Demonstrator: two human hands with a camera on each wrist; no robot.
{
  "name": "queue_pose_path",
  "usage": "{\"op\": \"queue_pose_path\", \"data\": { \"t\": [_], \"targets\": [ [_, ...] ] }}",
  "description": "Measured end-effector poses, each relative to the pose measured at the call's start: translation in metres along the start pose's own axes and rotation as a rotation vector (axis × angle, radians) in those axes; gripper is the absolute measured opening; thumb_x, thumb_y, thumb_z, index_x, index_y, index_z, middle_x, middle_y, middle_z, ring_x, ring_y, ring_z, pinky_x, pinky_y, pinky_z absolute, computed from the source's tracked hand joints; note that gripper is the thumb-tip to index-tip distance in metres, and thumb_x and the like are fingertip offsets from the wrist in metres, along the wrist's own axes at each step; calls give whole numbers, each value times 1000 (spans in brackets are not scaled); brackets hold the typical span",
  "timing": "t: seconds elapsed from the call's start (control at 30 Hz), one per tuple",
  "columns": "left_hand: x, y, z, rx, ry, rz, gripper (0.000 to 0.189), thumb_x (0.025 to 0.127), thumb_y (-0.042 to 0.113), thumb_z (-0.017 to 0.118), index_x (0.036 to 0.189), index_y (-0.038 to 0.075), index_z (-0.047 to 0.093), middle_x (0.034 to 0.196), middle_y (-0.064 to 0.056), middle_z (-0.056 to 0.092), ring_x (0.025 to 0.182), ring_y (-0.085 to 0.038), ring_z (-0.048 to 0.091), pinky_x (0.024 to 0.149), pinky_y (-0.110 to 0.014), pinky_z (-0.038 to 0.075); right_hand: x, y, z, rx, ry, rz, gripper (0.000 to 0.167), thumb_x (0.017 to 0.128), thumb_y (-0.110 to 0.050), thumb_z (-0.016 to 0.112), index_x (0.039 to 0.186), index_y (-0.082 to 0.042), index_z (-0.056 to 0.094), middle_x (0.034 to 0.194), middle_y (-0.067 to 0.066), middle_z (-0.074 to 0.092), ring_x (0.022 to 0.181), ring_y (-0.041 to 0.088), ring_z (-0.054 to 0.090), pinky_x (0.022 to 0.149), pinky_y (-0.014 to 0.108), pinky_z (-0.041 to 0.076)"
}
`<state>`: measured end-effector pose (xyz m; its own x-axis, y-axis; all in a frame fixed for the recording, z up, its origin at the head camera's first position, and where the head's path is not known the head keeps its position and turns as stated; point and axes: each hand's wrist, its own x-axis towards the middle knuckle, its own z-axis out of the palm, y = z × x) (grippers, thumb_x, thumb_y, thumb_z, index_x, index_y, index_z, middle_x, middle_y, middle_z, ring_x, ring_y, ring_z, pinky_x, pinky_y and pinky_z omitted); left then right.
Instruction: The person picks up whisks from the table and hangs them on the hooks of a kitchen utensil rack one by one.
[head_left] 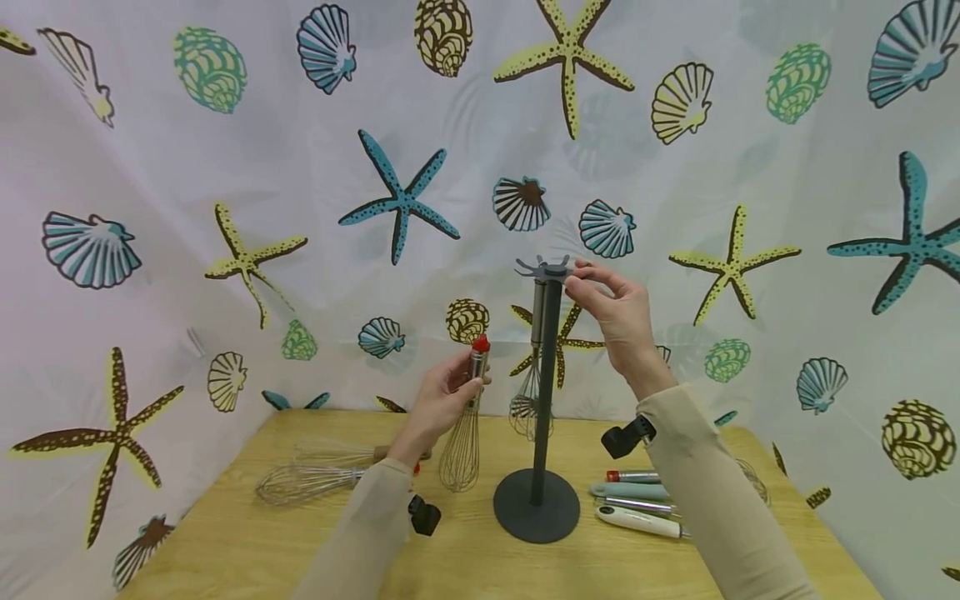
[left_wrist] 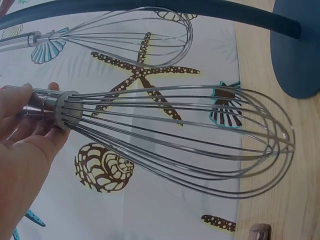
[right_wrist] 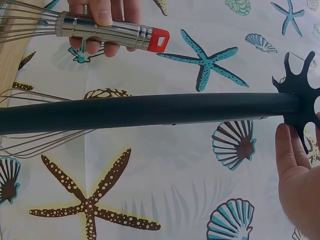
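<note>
My left hand [head_left: 441, 398] grips a whisk [left_wrist: 175, 142] by its shiny metal handle, thumb on one side and fingers round the other. The handle's red end cap [right_wrist: 159, 40] points up and the wire loops hang down, left of a dark stand [head_left: 549, 367]. My right hand [head_left: 621, 321] is at the stand's top, thumb and fingertips pinching the edge of its pronged hook plate [right_wrist: 295, 95]. From that plate hangs a second metal-handled whisk [head_left: 537, 317], partly behind the pole.
On the wooden table [head_left: 247, 533], whisks [head_left: 303, 485] lie at the left, partly behind the left forearm. Several utensils lie at the right, among them one with a teal handle [head_left: 630, 492] and one with a white handle [head_left: 637, 521]. A patterned curtain [head_left: 465, 108] stands behind.
</note>
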<state>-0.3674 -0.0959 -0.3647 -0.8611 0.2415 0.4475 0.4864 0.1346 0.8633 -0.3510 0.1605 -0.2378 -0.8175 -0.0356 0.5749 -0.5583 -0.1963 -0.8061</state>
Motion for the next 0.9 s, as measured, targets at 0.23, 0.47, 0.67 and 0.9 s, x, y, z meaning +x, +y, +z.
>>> {"op": "queue_pose_path", "data": {
  "t": [0.23,0.47,0.67,0.9],
  "targets": [
    [5,3,7,-33,18,-4,55,101,7,53,152,14,35,133,-16,58,124,-28,58,103,-47,46,2,0,-5,53,-47,21,11,91,-7,69,94,-16,74,148,14,46,117,17,62,98,33,51],
    [11,12,9,-9,19,16,56,101,7,54,153,16,35,131,-16,59,124,-29,58,102,-48,46,5,-1,-10,64,-89,22,13,97,-18,63,99,-14,74,150,19,43,122,16,59,97,33,51],
    [15,20,10,6,25,8,56,101,8,53,152,20,36,132,-12,59,124,-26,57,100,-47,47,7,-1,-12,67,-93,25,25,98,-20,60,110,-2,71,135,13,55,118,14,61,95,30,52],
    [20,28,11,-5,45,21,57,100,6,54,152,21,37,141,-11,54,124,-28,57,103,-48,46,8,-3,-12,104,-82,46,40,96,-19,62,127,7,59,125,11,63,112,11,65,95,30,52]
  ]
}}
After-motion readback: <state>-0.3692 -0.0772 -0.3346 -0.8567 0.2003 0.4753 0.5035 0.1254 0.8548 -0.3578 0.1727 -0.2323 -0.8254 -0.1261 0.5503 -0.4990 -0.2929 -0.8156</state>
